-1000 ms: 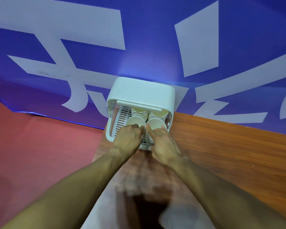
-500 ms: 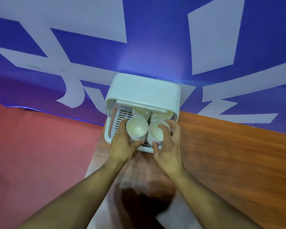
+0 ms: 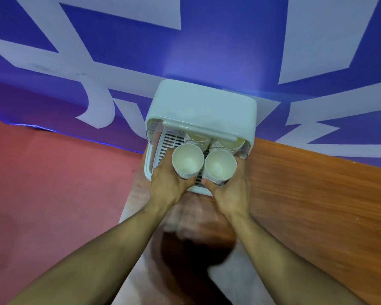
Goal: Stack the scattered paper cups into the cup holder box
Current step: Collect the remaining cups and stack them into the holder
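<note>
Blue banner (image 3: pixel 229 51), left hand (image 3: pixel 167 183) gripping left stack (image 3: pixel 187 160), right hand (image 3: pixel 231 190) gripping right stack (image 3: pixel 220 167), rear cups (image 3: pixel 197 139) half-hidden

A wood-grain tabletop (image 3: pixel 317 205) in orange-brown runs from the lower middle out to the right. Its far edge meets a blue banner (image 3: pixel 229 51) with white shapes, and its left edge, trimmed with a pale band, borders a red floor (image 3: pixel 53 183). The near part of the top is blurred, with a dark patch on it. The only thing standing directly on it is the white cup holder box (image 3: pixel 200 104), at the far left corner, close against the banner and right at the left edge.
</note>
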`<state>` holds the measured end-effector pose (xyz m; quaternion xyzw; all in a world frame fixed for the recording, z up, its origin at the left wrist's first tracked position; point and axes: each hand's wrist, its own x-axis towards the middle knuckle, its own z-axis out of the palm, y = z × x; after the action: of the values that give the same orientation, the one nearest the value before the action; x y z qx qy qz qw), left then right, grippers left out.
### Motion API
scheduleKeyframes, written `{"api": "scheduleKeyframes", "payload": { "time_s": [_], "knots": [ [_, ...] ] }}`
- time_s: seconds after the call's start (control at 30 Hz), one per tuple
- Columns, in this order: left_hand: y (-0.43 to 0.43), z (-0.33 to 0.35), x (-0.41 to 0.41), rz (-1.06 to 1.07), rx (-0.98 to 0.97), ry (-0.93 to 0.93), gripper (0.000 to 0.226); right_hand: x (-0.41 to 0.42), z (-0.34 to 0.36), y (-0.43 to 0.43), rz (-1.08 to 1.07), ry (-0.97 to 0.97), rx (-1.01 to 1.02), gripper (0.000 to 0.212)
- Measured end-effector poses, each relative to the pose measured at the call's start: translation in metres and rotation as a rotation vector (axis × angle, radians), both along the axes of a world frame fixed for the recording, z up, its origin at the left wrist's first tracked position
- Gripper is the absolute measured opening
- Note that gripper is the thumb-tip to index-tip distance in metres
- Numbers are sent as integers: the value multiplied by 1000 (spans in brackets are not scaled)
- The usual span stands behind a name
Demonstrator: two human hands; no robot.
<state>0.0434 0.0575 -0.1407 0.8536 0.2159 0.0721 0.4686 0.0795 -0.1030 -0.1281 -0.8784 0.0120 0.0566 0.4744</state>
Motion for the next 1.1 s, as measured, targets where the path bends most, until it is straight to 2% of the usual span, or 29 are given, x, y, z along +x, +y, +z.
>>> {"api": "scheduleKeyframes", "payload": {
  "time_s": [0.1,0.27,0.37,0.53,0.8,0.97,1.1],
  "knots": [
    [8,4,1,47,11,-5,82,1,-2,5,-35,15,7,81],
    [22,-1,6,127,4,-3,80,1,-8,9,-60,12,-14,80],
    [24,1,16,167,-4,12,70,1,-9,10,-63,15,-20,81],
    [28,2,36,238,-32,24,78,1,-13,9,-56,-18,-22,81],
    [31,-4,67,274,-22,48,78,1,-18,6,-42,-57,-21,80],
    [32,-8,82,277,-37,13,53,2,-19,6,-41,-53,-19,79],
    [33,-12,87,285,-5,2,55,2,-20,7,-42,-54,-20,80]
  ]
}}
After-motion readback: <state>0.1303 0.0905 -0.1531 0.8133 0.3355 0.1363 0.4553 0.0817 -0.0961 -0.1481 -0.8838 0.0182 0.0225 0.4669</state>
